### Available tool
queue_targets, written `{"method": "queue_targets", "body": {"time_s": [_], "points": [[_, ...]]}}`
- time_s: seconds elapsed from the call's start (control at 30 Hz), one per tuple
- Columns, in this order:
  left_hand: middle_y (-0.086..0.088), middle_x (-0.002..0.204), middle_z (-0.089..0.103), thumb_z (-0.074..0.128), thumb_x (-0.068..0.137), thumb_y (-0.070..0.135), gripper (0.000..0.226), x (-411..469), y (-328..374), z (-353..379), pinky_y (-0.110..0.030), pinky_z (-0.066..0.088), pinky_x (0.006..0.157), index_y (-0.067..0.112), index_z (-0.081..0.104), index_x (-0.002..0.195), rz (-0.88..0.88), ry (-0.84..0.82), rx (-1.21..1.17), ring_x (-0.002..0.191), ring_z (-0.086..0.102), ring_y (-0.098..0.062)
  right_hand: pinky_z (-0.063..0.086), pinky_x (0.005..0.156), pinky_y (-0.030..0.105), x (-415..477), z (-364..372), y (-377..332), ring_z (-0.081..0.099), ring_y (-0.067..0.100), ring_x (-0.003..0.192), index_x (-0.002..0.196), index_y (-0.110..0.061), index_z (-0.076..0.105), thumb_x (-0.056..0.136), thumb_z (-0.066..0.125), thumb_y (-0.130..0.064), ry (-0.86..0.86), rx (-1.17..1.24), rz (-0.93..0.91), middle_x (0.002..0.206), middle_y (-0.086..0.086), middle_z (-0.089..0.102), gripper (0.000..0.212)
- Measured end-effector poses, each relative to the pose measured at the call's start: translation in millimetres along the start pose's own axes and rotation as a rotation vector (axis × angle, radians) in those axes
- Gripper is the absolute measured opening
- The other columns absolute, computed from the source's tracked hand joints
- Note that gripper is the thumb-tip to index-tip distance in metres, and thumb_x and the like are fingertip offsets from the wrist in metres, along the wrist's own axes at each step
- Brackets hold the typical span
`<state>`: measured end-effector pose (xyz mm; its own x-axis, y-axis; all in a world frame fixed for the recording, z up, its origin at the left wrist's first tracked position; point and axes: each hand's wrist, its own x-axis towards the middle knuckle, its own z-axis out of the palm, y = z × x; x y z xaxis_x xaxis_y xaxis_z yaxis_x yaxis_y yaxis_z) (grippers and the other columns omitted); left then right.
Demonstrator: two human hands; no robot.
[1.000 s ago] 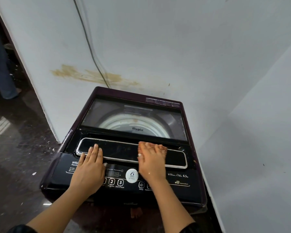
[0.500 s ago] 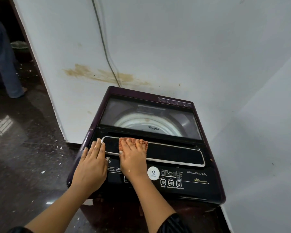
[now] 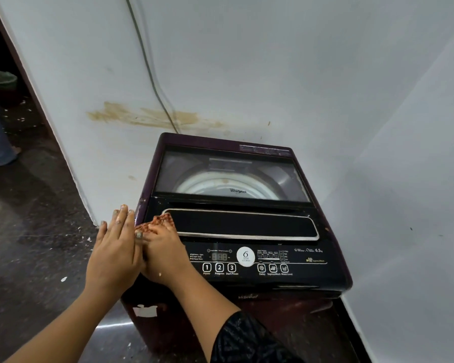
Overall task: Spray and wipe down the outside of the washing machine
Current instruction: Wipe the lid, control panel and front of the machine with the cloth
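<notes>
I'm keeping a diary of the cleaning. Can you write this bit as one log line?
step: wiping | right hand: presses cloth on washer top, left end | left hand: flat beside it, at washer's left edge | spray: not in view

Stained white wall (image 3: 273,74); hanging cable (image 3: 152,82); dark speckled floor (image 3: 37,231).

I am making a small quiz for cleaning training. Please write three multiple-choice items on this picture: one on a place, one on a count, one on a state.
1. Where is the cloth?
A. on the floor
B. at the left end of the washing machine top
C. on the lid window

2. How many numbered round buttons sit in a row?
A. two
B. three
C. five

3. The lid is:
A. shut
B. raised
C. removed

Answers:
1 B, it lies under the right hand, beside the left hand.
2 B, they read 1, 2, 3.
3 A, it lies flat over the drum.
</notes>
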<state>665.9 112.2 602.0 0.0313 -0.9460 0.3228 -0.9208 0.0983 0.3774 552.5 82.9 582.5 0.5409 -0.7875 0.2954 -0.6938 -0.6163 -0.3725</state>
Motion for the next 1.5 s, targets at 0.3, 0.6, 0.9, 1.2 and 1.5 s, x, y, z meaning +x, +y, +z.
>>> {"method": "queue_targets", "body": {"time_s": [0.3, 0.6, 0.9, 1.2, 1.5], "points": [[-0.024, 0.142, 0.037, 0.018, 0.092, 0.035, 0.063, -3.2, 10.3, 0.4, -0.05, 0.021, 0.11, -0.008, 0.039, 0.133, 0.053, -0.014, 0.007, 0.134, 0.03, -0.034, 0.047, 0.099, 0.04, -79.0, -19.6, 40.6, 0.065, 0.023, 0.1, 0.093, -0.024, 0.075, 0.077, 0.06, -0.03, 0.192, -0.076, 0.014, 0.102, -0.003, 0.075, 0.023], [-0.012, 0.149, 0.023, 0.012, 0.089, 0.047, 0.071, -10.8, 54.7, 44.5, -0.04, 0.012, 0.113, -0.001, 0.032, 0.138, 0.221, -0.17, -0.091, 0.137, 0.014, -0.017, 0.044, 0.102, 0.036, -167.2, -89.6, 136.1, 0.066, 0.022, 0.104, 0.093, -0.02, 0.077, 0.078, 0.059, -0.028, 0.233, -0.178, 0.282, 0.105, 0.001, 0.075, 0.024], [-0.006, 0.152, 0.012, 0.004, 0.087, 0.05, 0.076, 4.8, 149.0, 86.2, -0.035, 0.004, 0.114, 0.002, 0.025, 0.142, 0.344, -0.251, -0.124, 0.138, 0.003, -0.012, 0.044, 0.099, 0.031, -246.0, -161.2, 225.1, 0.067, 0.026, 0.099, 0.103, -0.015, 0.076, 0.083, 0.049, -0.03, 0.286, -0.258, 0.641, 0.107, 0.004, 0.074, 0.037], [-0.014, 0.15, 0.024, 0.013, 0.091, 0.044, 0.069, 22.0, 196.4, 115.4, -0.042, 0.012, 0.113, -0.001, 0.033, 0.139, 0.289, -0.188, -0.05, 0.137, 0.013, -0.018, 0.052, 0.082, 0.039, -202.7, -204.4, 258.4, 0.062, 0.03, 0.098, 0.116, -0.018, 0.07, 0.088, 0.052, -0.022, 0.412, -0.375, 0.678, 0.117, 0.004, 0.07, 0.034], [-0.016, 0.148, 0.028, 0.0, 0.093, 0.052, 0.078, 5.0, 196.7, 117.5, -0.046, 0.017, 0.111, -0.003, 0.035, 0.136, 0.157, -0.165, 0.002, 0.137, 0.019, -0.023, 0.042, 0.096, 0.04, -190.5, -201.5, 271.6, 0.046, 0.032, 0.114, 0.143, -0.016, 0.04, 0.095, 0.037, -0.013, -0.084, -0.46, 0.888, 0.147, 0.004, 0.044, 0.047]]}}
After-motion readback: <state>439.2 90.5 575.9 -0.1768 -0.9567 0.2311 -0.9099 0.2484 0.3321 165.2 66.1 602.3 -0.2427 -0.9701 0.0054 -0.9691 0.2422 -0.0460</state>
